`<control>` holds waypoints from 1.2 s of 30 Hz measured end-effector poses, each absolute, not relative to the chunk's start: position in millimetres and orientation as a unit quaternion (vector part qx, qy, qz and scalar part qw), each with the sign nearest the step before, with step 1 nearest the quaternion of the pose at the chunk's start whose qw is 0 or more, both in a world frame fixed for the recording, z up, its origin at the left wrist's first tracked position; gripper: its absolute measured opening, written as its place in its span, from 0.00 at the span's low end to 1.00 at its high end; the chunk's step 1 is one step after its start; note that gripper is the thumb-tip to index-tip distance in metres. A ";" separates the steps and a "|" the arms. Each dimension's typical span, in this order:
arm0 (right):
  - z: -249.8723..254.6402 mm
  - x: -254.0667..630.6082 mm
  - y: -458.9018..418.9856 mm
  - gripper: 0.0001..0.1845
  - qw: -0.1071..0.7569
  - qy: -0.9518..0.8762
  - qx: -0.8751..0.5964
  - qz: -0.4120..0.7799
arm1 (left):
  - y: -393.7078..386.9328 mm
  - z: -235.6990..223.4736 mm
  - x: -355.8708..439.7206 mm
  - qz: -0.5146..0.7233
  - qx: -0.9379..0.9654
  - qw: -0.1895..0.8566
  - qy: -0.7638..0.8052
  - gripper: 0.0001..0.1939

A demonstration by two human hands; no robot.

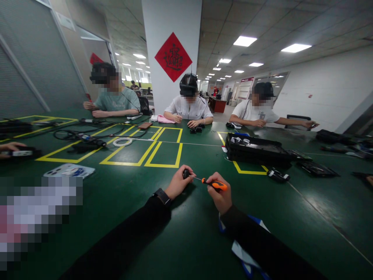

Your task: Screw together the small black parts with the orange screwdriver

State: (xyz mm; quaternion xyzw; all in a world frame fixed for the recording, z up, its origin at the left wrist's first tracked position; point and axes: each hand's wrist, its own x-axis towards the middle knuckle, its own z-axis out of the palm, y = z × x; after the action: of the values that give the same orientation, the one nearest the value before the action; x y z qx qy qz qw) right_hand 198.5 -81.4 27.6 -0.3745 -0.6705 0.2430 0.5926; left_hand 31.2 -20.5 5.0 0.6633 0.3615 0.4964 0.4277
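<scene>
One small black part (185,174), pinched in the left hand (178,183) over the glossy green tabletop (186,249). Right hand (220,195) closed round the orange-and-black screwdriver (218,185), thin metal shaft pointing at the part; tip contact unclear. Both likely light, stiff. Part looks rounded, probably hard plastic: hold its sides. Take the screwdriver by its contoured handle.

The left hand (177,182) pinches a black part (185,174) above the green table (189,241); the right hand (220,197) points a screwdriver (219,185) at it.
</scene>
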 end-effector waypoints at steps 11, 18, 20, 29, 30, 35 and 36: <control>24.1 194.5 -83.9 0.09 0.560 -0.634 -0.412 0.340 | -22.0 7.7 30.5 0.491 0.664 0.432 0.364 0.11; 26.1 196.3 -82.4 0.04 0.578 -0.669 -0.373 0.281 | -20.8 5.7 30.5 0.496 0.653 0.437 0.371 0.12; 28.3 196.4 -83.2 0.03 0.574 -0.680 -0.371 0.265 | -20.2 5.3 30.4 0.498 0.650 0.438 0.372 0.12; 23.8 195.3 -82.8 0.07 0.566 -0.617 -0.410 0.362 | -18.9 4.7 30.1 0.495 0.665 0.426 0.364 0.12; 22.7 195.8 -82.3 0.07 0.571 -0.616 -0.405 0.360 | -19.1 5.0 30.2 0.493 0.666 0.423 0.367 0.12; 22.3 199.3 -79.6 0.05 0.592 -0.650 -0.377 0.293 | -19.6 5.3 30.1 0.492 0.670 0.416 0.368 0.12; 23.3 199.7 -79.2 0.04 0.593 -0.656 -0.373 0.282 | -19.5 4.9 29.8 0.491 0.671 0.418 0.366 0.12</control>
State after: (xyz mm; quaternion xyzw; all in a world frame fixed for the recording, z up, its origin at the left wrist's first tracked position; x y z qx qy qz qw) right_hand 199.7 -79.2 23.3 -0.3726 -0.6561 0.2821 0.5926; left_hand 29.8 -19.5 4.9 0.6705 0.3660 0.4914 0.4184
